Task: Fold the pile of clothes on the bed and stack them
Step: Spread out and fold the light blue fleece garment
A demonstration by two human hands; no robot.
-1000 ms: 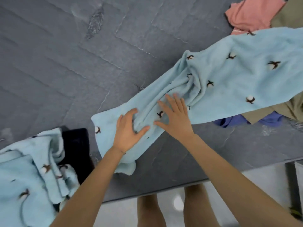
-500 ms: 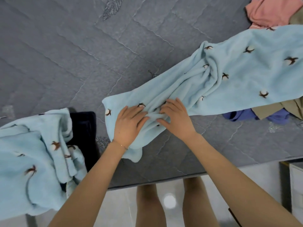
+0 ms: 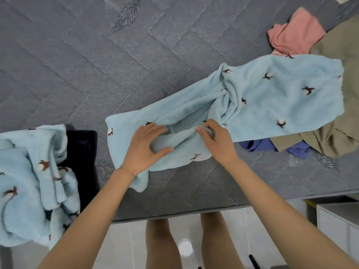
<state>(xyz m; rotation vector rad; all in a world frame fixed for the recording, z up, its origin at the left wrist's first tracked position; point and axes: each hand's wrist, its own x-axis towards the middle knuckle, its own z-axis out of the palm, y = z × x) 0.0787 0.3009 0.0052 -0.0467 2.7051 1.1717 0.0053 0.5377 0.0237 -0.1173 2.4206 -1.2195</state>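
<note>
A light blue fleece garment (image 3: 272, 94) printed with small brown-and-white motifs lies stretched across the grey quilted bed (image 3: 97, 65), twisted in its middle. My left hand (image 3: 144, 147) lies on its near left end, thumb and fingers curled round a raised fold of the fabric. My right hand (image 3: 215, 140) pinches the same fold just to the right. A pile of clothes sits at the right: a pink piece (image 3: 295, 33), an olive piece (image 3: 342, 61) and a blue-purple piece (image 3: 256, 145) partly under the fleece.
A second light blue fleece garment (image 3: 29, 181) lies crumpled at the left on a folded black piece (image 3: 81, 144). The bed's near edge (image 3: 194, 211) runs just in front of my legs. A white cabinet (image 3: 338, 216) stands at the lower right.
Both hands went from lying flat on the fleece to gripping a fold of it, and they have moved slightly apart. The view has shifted, showing more of the garment's right end.
</note>
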